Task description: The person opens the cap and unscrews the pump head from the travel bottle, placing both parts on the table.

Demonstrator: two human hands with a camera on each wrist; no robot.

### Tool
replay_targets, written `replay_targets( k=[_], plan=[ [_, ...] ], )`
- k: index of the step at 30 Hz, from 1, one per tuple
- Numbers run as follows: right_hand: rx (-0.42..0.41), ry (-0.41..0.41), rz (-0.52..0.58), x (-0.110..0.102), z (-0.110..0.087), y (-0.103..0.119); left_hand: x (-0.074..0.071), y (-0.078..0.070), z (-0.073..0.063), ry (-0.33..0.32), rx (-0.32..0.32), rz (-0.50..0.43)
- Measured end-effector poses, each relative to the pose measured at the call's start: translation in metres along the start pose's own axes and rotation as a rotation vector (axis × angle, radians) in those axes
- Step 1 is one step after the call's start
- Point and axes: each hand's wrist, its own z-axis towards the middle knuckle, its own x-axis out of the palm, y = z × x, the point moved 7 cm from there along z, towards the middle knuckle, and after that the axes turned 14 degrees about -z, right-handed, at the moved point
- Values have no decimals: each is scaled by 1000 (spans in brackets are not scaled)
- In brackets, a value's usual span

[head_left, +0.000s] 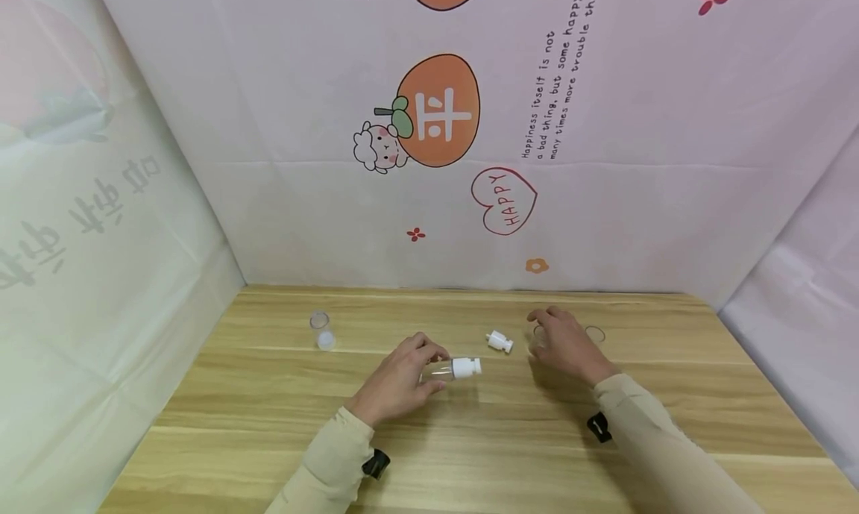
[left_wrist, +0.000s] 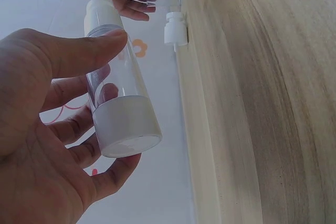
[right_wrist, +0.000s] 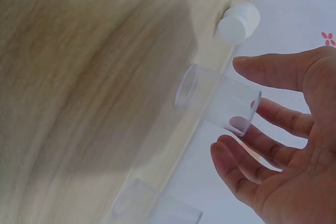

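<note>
My left hand [head_left: 400, 376] grips a small clear bottle [left_wrist: 126, 121] with a white base and a white pump top [head_left: 466, 367]. In the left wrist view the thumb presses along its side and the fingers curl behind it. My right hand [head_left: 565, 344] is around a clear cylindrical cap [right_wrist: 215, 98] that stands on the table. The thumb stands away from the cap, while fingertips overlap its upper rim in the right wrist view. Between the hands lies a loose white pump head [head_left: 499, 341], on its side.
A second clear cap [right_wrist: 157, 203] stands just right of my right hand. At the back left of the wooden table [head_left: 268, 395] is a clear container with a white bottom [head_left: 325, 340]. A printed cloth [head_left: 302, 223] hangs behind the table's back edge.
</note>
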Motion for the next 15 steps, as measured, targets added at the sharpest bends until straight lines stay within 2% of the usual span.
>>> replay_targets(
  k=[15],
  plan=[
    [1, -57, -1, -16, -9, 23, -1, -6, 4, -24, 33, 44]
  ],
)
